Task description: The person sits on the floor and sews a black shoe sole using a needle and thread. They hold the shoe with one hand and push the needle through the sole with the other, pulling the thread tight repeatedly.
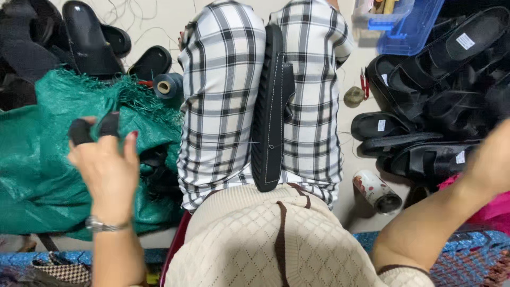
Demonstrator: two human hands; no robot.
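Head view, looking straight down at a seated person's lap: a black sandal sole (270, 106) stands on its edge, clamped between the two knees in checked trousers (223, 95), white stitching running along its rim and a thin thread crossing it low down. Neither hand touches it. Left hand (106, 165) is up over the green woven sack (37, 159) on the left, fingers loosely curled and part spread, holding nothing I can make out; two fingertips wear black covers (81, 131), and a silver watch (101, 225) sits on the wrist. Right hand (496, 154) is out at the right edge, raised above the pile of black sandals (441, 95), and mostly cut off by the frame, so I cannot tell whether it is open or closed.

Far left, more black soles (90, 37) are heaped on the floor, and a dark blue thread spool (168, 86) lies just beside the sack's frayed edge. Far right, a clear blue plastic box (409, 21). Right of the knees, a small round ball of thread (354, 96) with a red clipper (364, 84) beside it, and nearer, a small can (377, 191) lies tipped on the floor. Nearest of all, a cream knitted sweater (255, 244).
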